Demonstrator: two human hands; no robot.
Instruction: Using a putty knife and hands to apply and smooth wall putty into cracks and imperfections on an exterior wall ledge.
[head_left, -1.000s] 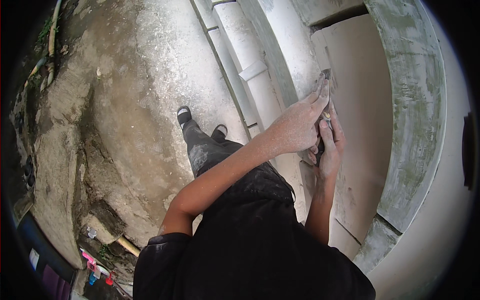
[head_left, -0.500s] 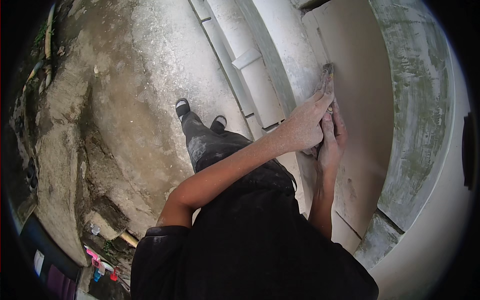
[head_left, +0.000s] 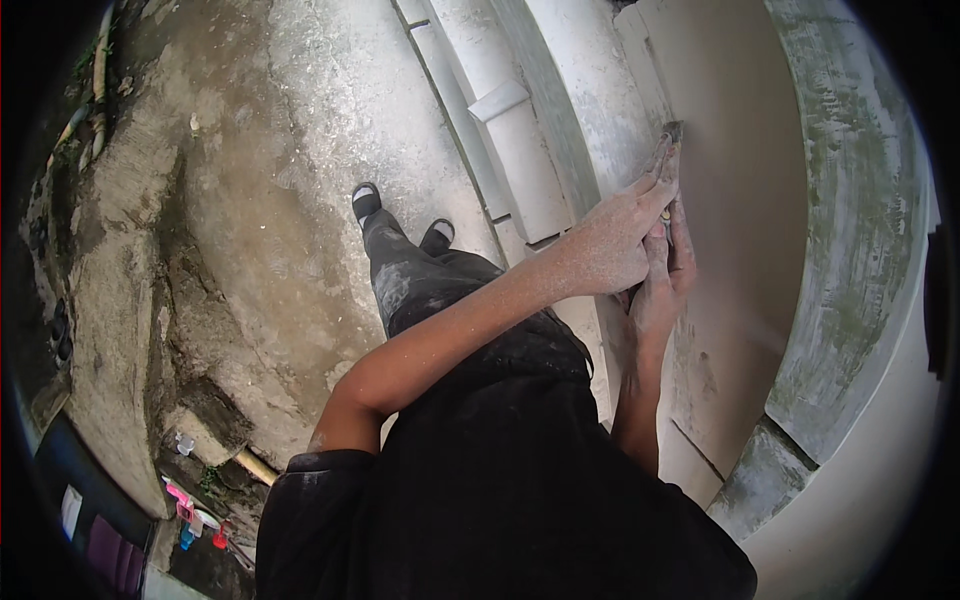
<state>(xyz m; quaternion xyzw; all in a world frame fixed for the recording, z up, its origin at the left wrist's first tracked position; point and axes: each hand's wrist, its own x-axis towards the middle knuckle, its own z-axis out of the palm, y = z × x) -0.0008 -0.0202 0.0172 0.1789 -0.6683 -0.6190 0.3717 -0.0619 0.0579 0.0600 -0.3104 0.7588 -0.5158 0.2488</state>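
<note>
My left hand [head_left: 632, 235] and my right hand [head_left: 662, 295], both coated with pale dust, are closed together over the smooth beige slab [head_left: 745, 250]. Between them they grip a slender tool with a dark tip [head_left: 673, 131]; most of its body is hidden by the fingers, so its exact kind does not show. The tip is at the slab's surface, near a shallow straight groove [head_left: 655, 65] along its left side. My left arm reaches across my body, while the right comes up from below.
A green-grey smeared strip [head_left: 850, 210] borders the slab on the right. Pale stepped blocks [head_left: 520, 160] run along its left. My sandalled feet [head_left: 367, 200] stand on wet, stained concrete [head_left: 340, 110]. Rough ledges [head_left: 115, 330], pipes [head_left: 100, 90] and small colourful items [head_left: 195, 515] lie farther left.
The slab, both hands and the tool have shifted slightly right together in the picture. My grip looks the same, and the tip stays near the groove.
</note>
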